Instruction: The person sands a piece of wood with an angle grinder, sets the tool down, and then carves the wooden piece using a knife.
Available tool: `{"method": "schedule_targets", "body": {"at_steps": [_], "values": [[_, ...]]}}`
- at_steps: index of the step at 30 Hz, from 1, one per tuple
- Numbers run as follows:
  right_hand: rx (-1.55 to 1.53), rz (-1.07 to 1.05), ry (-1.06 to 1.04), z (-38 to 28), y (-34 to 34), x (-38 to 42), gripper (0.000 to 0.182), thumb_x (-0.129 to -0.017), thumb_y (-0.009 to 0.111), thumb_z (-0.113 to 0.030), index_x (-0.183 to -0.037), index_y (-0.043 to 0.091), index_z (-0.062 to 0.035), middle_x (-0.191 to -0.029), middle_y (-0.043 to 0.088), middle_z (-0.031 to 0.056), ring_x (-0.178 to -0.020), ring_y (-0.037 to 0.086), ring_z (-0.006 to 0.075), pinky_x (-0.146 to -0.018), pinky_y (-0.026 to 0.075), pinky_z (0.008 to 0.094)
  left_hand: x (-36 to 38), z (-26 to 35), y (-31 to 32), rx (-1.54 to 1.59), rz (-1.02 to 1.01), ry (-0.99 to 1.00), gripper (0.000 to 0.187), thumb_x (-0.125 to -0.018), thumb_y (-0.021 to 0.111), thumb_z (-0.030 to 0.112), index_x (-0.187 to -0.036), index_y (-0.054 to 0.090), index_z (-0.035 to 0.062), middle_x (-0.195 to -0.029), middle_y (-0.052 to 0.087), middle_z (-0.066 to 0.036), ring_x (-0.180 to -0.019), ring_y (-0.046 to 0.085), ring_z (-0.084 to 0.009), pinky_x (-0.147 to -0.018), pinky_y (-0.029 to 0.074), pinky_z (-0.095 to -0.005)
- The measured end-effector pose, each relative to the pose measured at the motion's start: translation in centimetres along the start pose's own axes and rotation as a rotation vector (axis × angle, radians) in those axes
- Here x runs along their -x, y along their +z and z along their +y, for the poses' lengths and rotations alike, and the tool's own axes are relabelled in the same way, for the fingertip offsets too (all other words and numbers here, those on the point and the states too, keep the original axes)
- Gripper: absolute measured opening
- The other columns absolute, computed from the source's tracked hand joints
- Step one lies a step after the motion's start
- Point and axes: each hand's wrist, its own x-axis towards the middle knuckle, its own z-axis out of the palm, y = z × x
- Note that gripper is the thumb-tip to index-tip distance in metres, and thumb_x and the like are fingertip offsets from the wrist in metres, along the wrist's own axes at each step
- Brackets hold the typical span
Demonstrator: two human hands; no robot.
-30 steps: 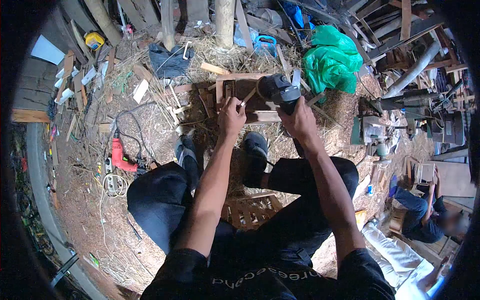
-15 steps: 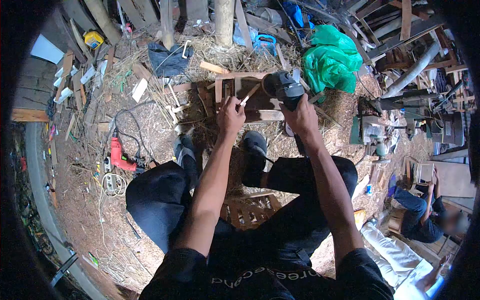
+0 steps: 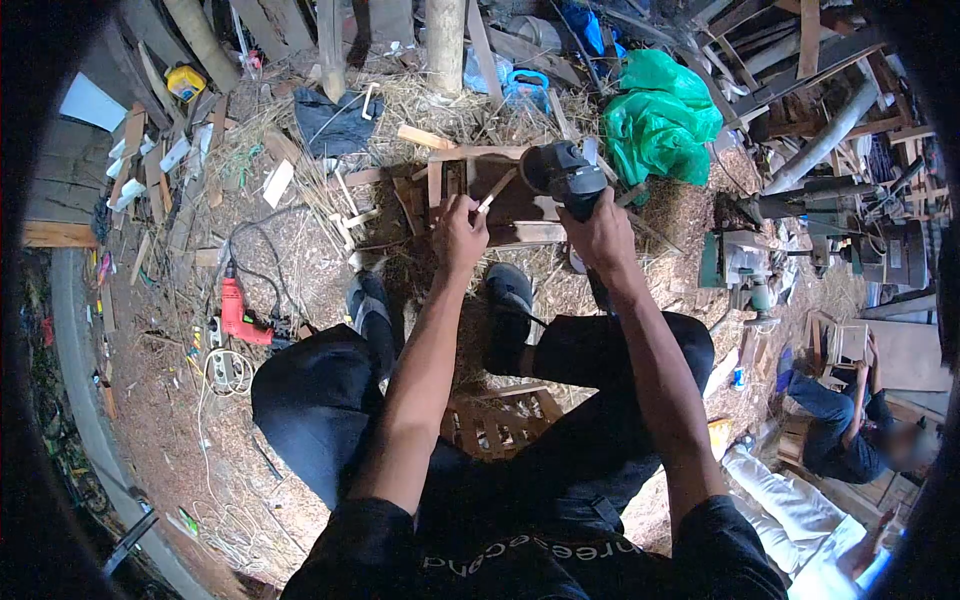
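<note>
Grinder and stick over a wooden frame

Hands work low above the straw-littered floor [image 3: 300,270]. The left hand [image 3: 460,235] has its grip closed on a thin pale wooden stick [image 3: 497,189], which slants up toward the grinder's head. The right hand [image 3: 600,232] is wrapped tight around the body of a dark grey angle grinder [image 3: 560,172]. Both hover over a small frame of pale wooden slats [image 3: 470,155] lying on the straw, just beyond the person's dark shoes [image 3: 508,290]. A red power drill [image 3: 236,308] lies well apart to the left; a green plastic bag [image 3: 660,115] sits behind the grinder.
</note>
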Motion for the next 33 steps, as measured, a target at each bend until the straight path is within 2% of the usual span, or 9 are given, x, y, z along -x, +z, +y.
{"method": "schedule_targets", "body": {"at_steps": [2, 5, 8, 14, 17, 20, 23, 26, 33], "values": [[-0.029, 0.036, -0.081, 1.0, 0.8, 0.1, 0.059, -0.082, 0.07, -0.039, -0.109, 0.041, 0.0055, -0.086, 0.064, 0.0317, -0.079, 0.062, 0.0501, -0.068, 0.049, 0.0564, -0.1, -0.1, 0.0, -0.011, 0.004, 0.017, 0.02, -0.073, 0.071, 0.001, -0.081, 0.053, 0.0023, -0.081, 0.054, -0.015, -0.081, 0.054, -0.0389, -0.069, 0.041, -0.0458], [-0.002, -0.005, -0.042, -1.0, 0.0, 0.6, 0.056, -0.081, 0.07, -0.037, -0.107, 0.041, 0.0042, -0.085, 0.064, 0.0313, -0.078, 0.062, 0.0502, -0.069, 0.049, 0.0567, -0.1, 0.2, -0.3, 0.006, -0.019, 0.019, 0.021, -0.073, 0.071, 0.001, -0.081, 0.053, 0.0025, -0.081, 0.055, -0.015, -0.081, 0.054, -0.0392, -0.069, 0.041, -0.0464], [0.001, -0.007, -0.007, -1.1, 0.2, 0.2, 0.054, -0.081, 0.07, -0.035, -0.106, 0.041, 0.0035, -0.083, 0.064, 0.0309, -0.078, 0.062, 0.05, -0.069, 0.049, 0.0566, 0.0, -0.1, -0.2, -0.045, -0.031, 0.016, 0.017, -0.078, 0.071, 0.01, -0.084, 0.055, 0.0064, -0.084, 0.057, -0.011, -0.083, 0.059, -0.0357, -0.066, 0.046, -0.0464], [0.016, 0.01, -0.012, -0.5, -0.2, -0.1, 0.054, -0.08, 0.07, -0.033, -0.106, 0.041, 0.0036, -0.081, 0.064, 0.0311, -0.079, 0.062, 0.0499, -0.067, 0.049, 0.0559, -0.2, 0.2, -0.5, -0.068, -0.02, 0.052, 0.017, -0.078, 0.07, 0.009, -0.085, 0.055, 0.0061, -0.083, 0.057, -0.011, -0.083, 0.058, -0.0359, -0.068, 0.045, -0.0462], [-0.046, -0.062, -0.018, -0.7, -0.1, 0.3, 0.056, -0.081, 0.071, -0.037, -0.108, 0.045, 0.0032, -0.093, 0.064, 0.032, -0.088, 0.061, 0.0499, -0.073, 0.05, 0.0547, -0.1, 0.0, -0.5, -0.026, -0.073, -0.024, 0.017, -0.078, 0.07, 0.01, -0.086, 0.055, 0.0062, -0.084, 0.057, -0.012, -0.083, 0.058, -0.0362, -0.069, 0.045, -0.0473], [-0.081, -0.039, -0.027, -0.6, 0.5, 0.3, 0.056, -0.08, 0.072, -0.036, -0.109, 0.045, 0.0032, -0.094, 0.064, 0.0321, -0.089, 0.061, 0.0495, -0.073, 0.049, 0.0545, 0.0, -0.4, -0.3, -0.094, -0.034, 0.043, 0.018, -0.078, 0.07, 0.01, -0.087, 0.055, 0.006, -0.086, 0.057, -0.011, -0.083, 0.058, -0.0365, -0.069, 0.045, -0.0479], [-0.002, -0.051, 0.073, -1.7, -0.9, -0.3, 0.055, -0.08, 0.072, -0.036, -0.109, 0.045, 0.0033, -0.094, 0.063, 0.0324, -0.09, 0.061, 0.0497, -0.074, 0.049, 0.0544, 0.0, 0.2, -0.4, -0.107, -0.072, -0.018, 0.017, -0.079, 0.07, 0.009, -0.087, 0.055, 0.0061, -0.088, 0.057, -0.011, -0.086, 0.058, -0.0358, -0.07, 0.045, -0.0474], [-0.009, 0.035, -0.1, -0.2, -0.4, -0.1, 0.055, -0.081, 0.071, -0.031, -0.105, 0.039, 0.0069, -0.083, 0.063, 0.0322, -0.076, 0.061, 0.0508, -0.063, 0.049, 0.0546, -0.1, 0.1, -0.5, -0.028, -0.074, -0.027, 0.017, -0.078, 0.069, 0.009, -0.087, 0.055, 0.0064, -0.089, 0.057, -0.011, -0.089, 0.058, -0.0355, -0.071, 0.046, -0.0463], [-0.019, -0.015, -0.02, -1.6, 0.1, 0.4, 0.056, -0.081, 0.07, -0.036, -0.105, 0.041, 0.0056, -0.086, 0.064, 0.0319, -0.082, 0.062, 0.0505, -0.071, 0.05, 0.0556, -0.1, -0.6, -0.1, -0.058, -0.074, 0.011, 0.017, -0.077, 0.07, 0.009, -0.086, 0.055, 0.0065, -0.089, 0.057, -0.011, -0.092, 0.057, -0.0342, -0.073, 0.044, -0.0491]]}}
